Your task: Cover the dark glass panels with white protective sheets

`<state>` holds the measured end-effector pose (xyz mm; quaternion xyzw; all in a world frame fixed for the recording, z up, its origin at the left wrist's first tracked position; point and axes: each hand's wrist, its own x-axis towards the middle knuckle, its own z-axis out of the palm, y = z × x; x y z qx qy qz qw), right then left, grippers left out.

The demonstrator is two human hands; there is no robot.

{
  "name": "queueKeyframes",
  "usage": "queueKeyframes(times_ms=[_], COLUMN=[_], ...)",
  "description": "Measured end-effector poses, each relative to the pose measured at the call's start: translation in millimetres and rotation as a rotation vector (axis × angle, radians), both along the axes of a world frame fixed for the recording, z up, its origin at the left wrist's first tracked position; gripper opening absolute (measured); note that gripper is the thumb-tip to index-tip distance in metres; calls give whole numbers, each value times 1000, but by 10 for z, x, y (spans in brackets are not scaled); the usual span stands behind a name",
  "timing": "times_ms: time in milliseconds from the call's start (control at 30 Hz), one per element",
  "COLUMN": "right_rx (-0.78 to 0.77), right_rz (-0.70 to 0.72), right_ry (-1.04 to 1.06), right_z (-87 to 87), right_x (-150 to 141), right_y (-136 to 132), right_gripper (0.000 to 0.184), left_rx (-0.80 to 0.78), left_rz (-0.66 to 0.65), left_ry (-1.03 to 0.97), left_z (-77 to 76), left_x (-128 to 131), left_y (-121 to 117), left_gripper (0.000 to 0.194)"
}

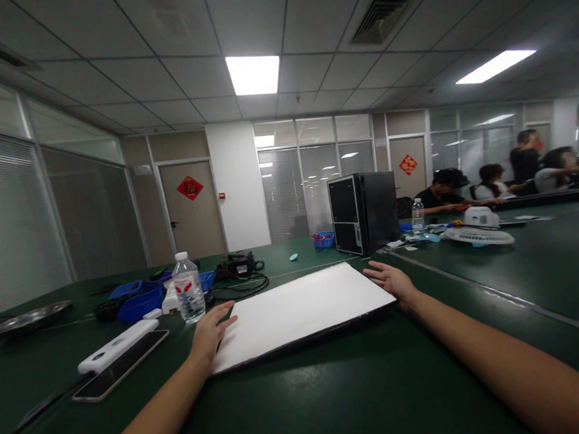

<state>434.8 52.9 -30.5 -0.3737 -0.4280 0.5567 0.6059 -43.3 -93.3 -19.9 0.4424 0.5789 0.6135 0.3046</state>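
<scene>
A flat white rectangular panel (pixel 302 313) with a thin dark lower edge lies between my hands above the green table, slanting with its right end farther back. At its left end, my left hand (pixel 212 337) holds the edge, with the fingertips showing over the white top. My right hand (pixel 392 282) holds the right end, its fingers stretched along the side and its palm at the near corner. Parts of both hands under the panel are hidden. Close behind my left hand stands a clear water bottle (pixel 189 288) with a white cap.
On the left are a white power strip (pixel 119 344), a phone (pixel 123 367), blue bins (pixel 141 305) and a metal tray (pixel 27 318). Black cables and an adapter (pixel 240 266) lie behind the panel. A black computer case (pixel 363 212) stands beyond; people sit at the far right.
</scene>
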Motion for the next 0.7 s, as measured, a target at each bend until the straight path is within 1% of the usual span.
queueKeyframes(times_ms=[167,300,367,433,467,600,700], right_rx=[63,175,224,266,284,347,388], right_rz=[20,65,67,47,31,-16,-22], right_ry=[-5,-19,-39,-61,-73,-132,-176], right_z=[12,43,43,30,19,-25,-38], right_x=[-23,-54,-74,-94,-102,-109,-93], right_y=[-41,-96,-110,-108,-101,-61,-40], right_gripper=[64,54,56,59,58,34,29], left_rx=[-64,-107,-122,-130,-133,-146,-154], left_rz=[-7,-73,-105,-123,-126,-116,-82], left_ry=[341,594,673,720,732,721,663], left_z=[-47,-114,-142,-159,-164,-165,-146], left_x=[-13,12,31,38,37,7,-41], left_y=[5,-34,-45,-50,-50,-43,-19], left_gripper=[35,33,32,33,34,34,34])
